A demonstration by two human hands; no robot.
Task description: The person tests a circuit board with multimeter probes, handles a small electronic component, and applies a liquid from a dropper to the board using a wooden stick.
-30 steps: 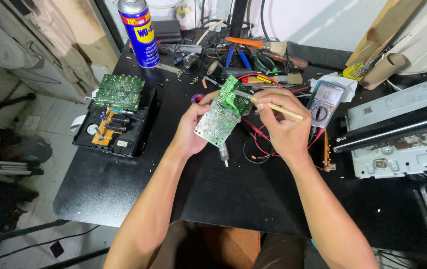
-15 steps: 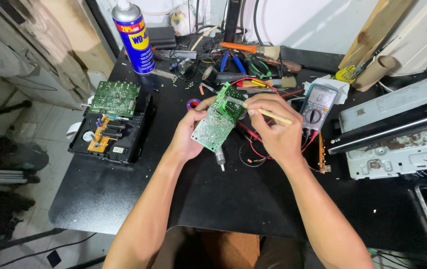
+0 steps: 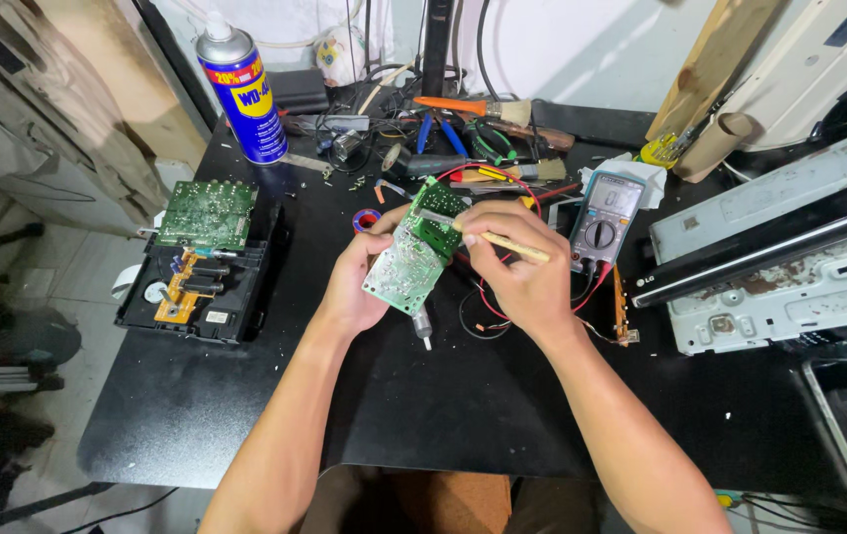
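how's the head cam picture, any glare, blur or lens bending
Head view: sharp at the circuit board and both hands; even, soft light with faint shadows; mild sheen on the black table; wide-angle bending bows the edges, stretching the forearms and the metal chassis at right.

Electronics repair workshop: multimeter (image 3: 605, 216), circuit boards (image 3: 207, 214), scattered pliers (image 3: 440, 133), spray can (image 3: 242, 85).

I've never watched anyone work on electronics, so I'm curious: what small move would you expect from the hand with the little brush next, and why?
Probably a short stroke of the brush along the circuit board. The right hand pinches its pale wooden handle with the tip already at the board's upper green part, while the left hand holds the board tilted above the black table, its solder side towards the camera.
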